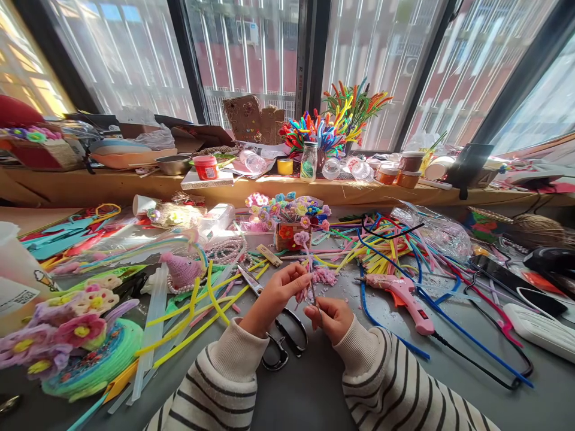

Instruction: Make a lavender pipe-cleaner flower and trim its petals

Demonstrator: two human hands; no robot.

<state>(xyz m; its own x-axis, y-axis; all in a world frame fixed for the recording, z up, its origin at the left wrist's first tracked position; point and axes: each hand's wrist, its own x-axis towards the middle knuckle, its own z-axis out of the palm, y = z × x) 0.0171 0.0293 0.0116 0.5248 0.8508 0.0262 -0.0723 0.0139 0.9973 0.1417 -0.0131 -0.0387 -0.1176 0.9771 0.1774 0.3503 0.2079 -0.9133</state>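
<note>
My left hand (275, 298) and my right hand (331, 317) meet over the grey table, both pinched on a thin pink pipe cleaner stem (311, 286) with a small pink flower (302, 238) at its top. The left fingers grip the stem higher up, the right fingers hold its lower end. Both wrists wear striped sleeves. Black-handled scissors (282, 335) lie on the table right under my hands. A pink fluffy scrap (324, 276) lies just behind the stem.
A pink glue gun (406, 296) with a black cord lies to the right. Loose pipe cleaners (381, 248) pile behind it. Yellow pipe cleaners (202, 311), glue sticks and finished flowers (67, 329) fill the left. A flower basket (287, 230) stands ahead; jars line the sill.
</note>
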